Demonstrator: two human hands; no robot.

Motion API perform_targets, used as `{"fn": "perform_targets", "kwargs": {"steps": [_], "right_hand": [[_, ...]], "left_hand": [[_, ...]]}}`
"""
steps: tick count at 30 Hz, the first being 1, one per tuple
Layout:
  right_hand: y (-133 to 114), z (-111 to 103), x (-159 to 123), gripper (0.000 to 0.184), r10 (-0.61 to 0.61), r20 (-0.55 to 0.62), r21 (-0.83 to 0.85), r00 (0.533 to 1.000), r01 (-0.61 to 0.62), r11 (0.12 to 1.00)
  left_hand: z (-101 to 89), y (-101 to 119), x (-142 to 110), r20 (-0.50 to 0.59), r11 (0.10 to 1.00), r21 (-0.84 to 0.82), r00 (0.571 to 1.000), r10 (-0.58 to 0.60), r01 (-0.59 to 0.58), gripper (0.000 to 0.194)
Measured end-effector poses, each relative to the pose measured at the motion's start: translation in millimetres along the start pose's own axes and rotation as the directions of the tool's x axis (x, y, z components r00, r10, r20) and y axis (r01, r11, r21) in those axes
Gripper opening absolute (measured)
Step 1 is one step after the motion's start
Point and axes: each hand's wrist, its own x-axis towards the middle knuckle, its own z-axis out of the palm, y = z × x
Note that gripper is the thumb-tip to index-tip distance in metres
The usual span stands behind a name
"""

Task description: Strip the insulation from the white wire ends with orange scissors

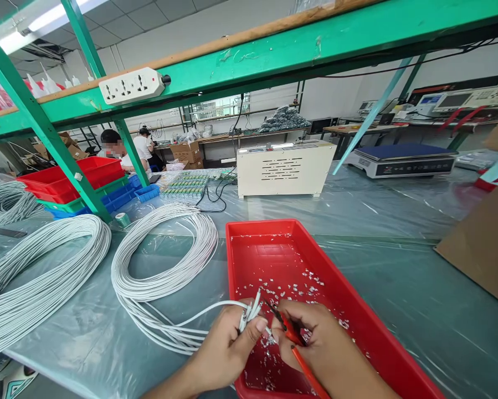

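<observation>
My left hand [227,346] is closed around a bunch of white cable ends [251,311], held over the near end of a red tray [357,310]. Those cables run back to a white cable coil [161,266] on the table. My right hand [315,346] grips a red-handled stripping tool [292,335], whose dark jaws touch the cable ends. Several small white insulation scraps [290,285] lie scattered in the tray.
A second, larger white cable coil [36,277] lies at the left. A cream machine box [284,168] stands behind the tray, a scale [402,158] at the right, and cardboard [481,244] at the far right. Stacked bins [78,180] sit by the green rack post [45,130]. Other people work far back.
</observation>
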Motion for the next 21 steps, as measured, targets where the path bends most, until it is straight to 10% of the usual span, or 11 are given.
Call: {"fn": "perform_targets", "kwargs": {"steps": [14, 21], "right_hand": [[22.2, -5.1, 4.6, 0.028, -0.001, -0.239, 0.065, 0.971, 0.017, 0.998], [18.4, -3.7, -0.3, 0.017, -0.244, -0.3, -0.084, 0.922, 0.229, 0.97]], "left_hand": [[-0.7, -3.4, 5.3, -0.115, 0.961, -0.235, 0.977, -0.178, 0.147, 0.04], [-1.8, -5.0, 10.5, -0.097, 0.937, -0.299, 0.971, -0.219, 0.181, 0.04]]}}
